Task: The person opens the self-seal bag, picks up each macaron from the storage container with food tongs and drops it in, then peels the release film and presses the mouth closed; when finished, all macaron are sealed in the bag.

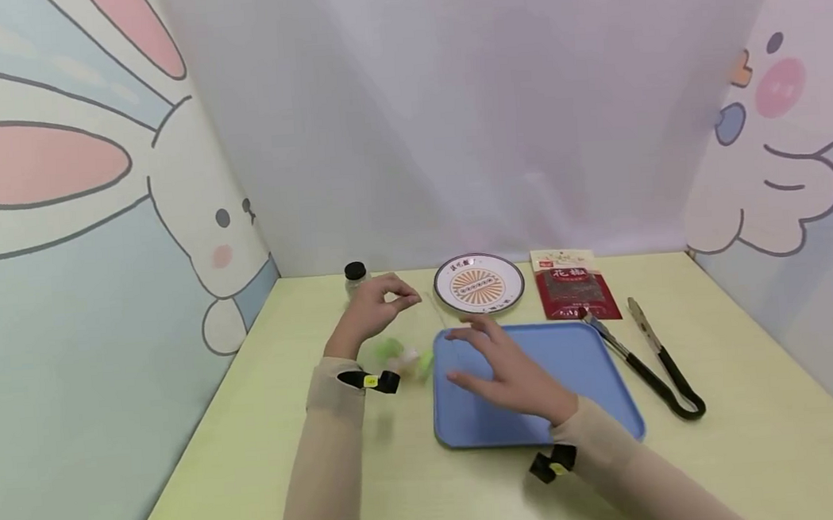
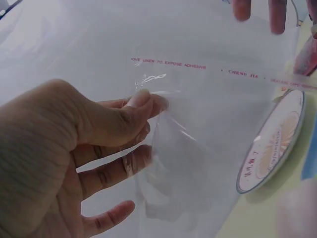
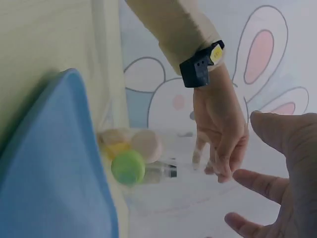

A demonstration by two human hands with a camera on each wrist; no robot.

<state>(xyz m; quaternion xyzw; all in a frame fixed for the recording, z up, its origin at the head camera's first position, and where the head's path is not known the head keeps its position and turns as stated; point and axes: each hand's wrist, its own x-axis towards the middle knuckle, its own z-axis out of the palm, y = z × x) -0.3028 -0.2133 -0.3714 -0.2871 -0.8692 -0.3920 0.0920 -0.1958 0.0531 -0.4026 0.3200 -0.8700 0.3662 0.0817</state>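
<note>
My left hand point(image 1: 371, 309) pinches the edge of a clear plastic bag point(image 2: 183, 188) between thumb and forefinger. A printed adhesive strip point(image 2: 193, 67) with red lettering runs across the bag. Low in the hanging bag, a round green piece point(image 3: 128, 167) and a pinkish one point(image 3: 146, 145) appear to sit, with something yellow point(image 3: 118, 148) beside them; their kind is not clear. My right hand point(image 1: 505, 370) hovers over the blue tray point(image 1: 566, 370), fingers spread and holding nothing visible. Its fingertips point towards the left hand and stand apart from it.
A jar with a black lid point(image 1: 355, 272) stands behind my left hand. Along the back are a patterned plate point(image 1: 478, 282) and a red spice packet point(image 1: 576, 286). Tongs with black handles point(image 1: 670, 380) lie right of the tray. Printed cartoon panels enclose the table.
</note>
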